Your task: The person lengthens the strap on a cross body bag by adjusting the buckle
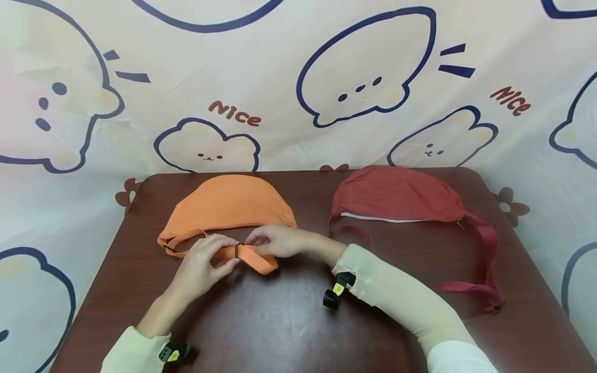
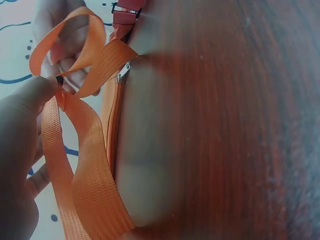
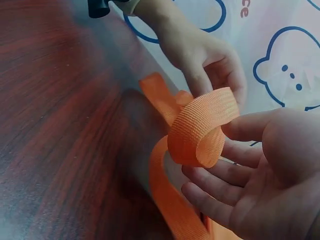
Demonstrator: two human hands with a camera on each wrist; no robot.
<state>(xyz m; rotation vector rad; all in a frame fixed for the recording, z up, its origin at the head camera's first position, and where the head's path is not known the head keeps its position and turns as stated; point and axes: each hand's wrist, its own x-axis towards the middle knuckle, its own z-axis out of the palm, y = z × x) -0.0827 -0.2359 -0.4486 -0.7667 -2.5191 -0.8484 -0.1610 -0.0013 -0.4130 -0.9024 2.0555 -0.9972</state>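
Note:
An orange waist bag (image 1: 233,202) lies on the left half of the table, its zipper side toward me. My left hand (image 1: 202,264) pinches the dark slider buckle (image 1: 236,252) on the bag's webbing strap (image 2: 95,160) between thumb and fingers. Just to the right, my right hand (image 1: 284,241) holds the strap loop (image 3: 200,130) with thumb and index finger, its other fingers loosely bent below. Past the buckle the strap curls round into a loop, held in front of the bag. A metal zipper pull (image 2: 123,72) hangs at the bag's edge.
A dark red waist bag (image 1: 396,194) with a white zipper lies at the back right of the brown table (image 1: 289,321). Its red strap (image 1: 488,254) trails down the right side to a dark buckle. A printed cloth (image 1: 280,62) hangs behind the table.

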